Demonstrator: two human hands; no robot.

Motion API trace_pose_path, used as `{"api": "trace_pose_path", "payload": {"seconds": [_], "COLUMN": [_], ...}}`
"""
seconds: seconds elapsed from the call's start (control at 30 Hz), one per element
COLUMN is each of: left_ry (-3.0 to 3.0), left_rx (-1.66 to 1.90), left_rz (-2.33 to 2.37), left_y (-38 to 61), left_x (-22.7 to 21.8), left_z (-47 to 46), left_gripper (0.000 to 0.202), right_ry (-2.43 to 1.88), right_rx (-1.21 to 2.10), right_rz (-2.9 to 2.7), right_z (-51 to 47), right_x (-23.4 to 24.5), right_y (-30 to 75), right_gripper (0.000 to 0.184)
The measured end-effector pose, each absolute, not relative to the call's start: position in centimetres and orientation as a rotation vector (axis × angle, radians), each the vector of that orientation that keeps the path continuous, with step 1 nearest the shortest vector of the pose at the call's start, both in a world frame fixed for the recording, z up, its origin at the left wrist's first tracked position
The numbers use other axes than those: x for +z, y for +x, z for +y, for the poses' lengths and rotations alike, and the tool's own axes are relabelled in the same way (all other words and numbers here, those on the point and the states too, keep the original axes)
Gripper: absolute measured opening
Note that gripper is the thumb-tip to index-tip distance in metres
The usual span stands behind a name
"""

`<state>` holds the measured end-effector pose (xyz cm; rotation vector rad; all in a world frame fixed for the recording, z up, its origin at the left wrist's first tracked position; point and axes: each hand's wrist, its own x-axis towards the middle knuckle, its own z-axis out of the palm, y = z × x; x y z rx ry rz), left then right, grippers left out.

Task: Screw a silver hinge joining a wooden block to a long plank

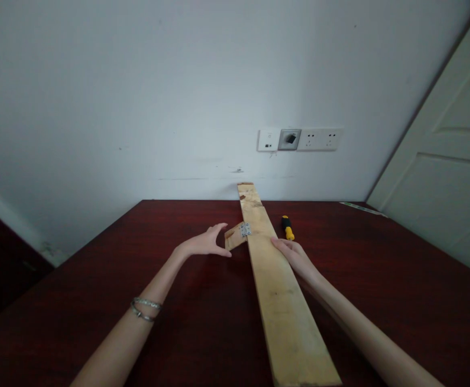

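Note:
A long wooden board [277, 285] runs away from me across the dark red table, its far end close to the wall. A metal hinge [245, 229] joins a small wooden piece [234, 238] to the board's left edge, and that piece sticks out at a slant. My left hand [205, 242] is open, thumb and fingers spread apart just left of the small piece; I cannot tell whether a fingertip touches it. On the right edge, my right hand [297, 259] grips the board, thumb on top and the other fingers mostly hidden.
A yellow and black screwdriver [287, 228] lies right of the board, its tip hidden near my right hand. Toward the back right corner is a thin pale strip [363, 208]. Wall sockets [319, 139] sit above the table [170, 215], and a white panelled door [453, 140] stands at right.

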<state>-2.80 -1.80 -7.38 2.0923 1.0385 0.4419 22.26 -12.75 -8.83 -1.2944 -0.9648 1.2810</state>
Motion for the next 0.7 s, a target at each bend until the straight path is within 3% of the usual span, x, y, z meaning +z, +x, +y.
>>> {"api": "trace_pose_path", "payload": {"seconds": [0.27, 0.7], "left_ry": [1.954, 2.146], "left_rx": [0.443, 0.438], "left_rz": [0.748, 0.811], "left_y": [-2.4, -3.5], "left_x": [-8.5, -7.3], "left_z": [-0.8, -0.7], "left_gripper": [0.076, 0.055], "right_ry": [-1.271, -1.267], "right_rx": [1.292, 1.319], "right_rz": [-0.924, -0.913], "right_z": [-12.7, -13.0], "right_x": [-9.0, -8.8], "right_y": [22.3, 22.2], "right_gripper": [0.039, 0.035]}}
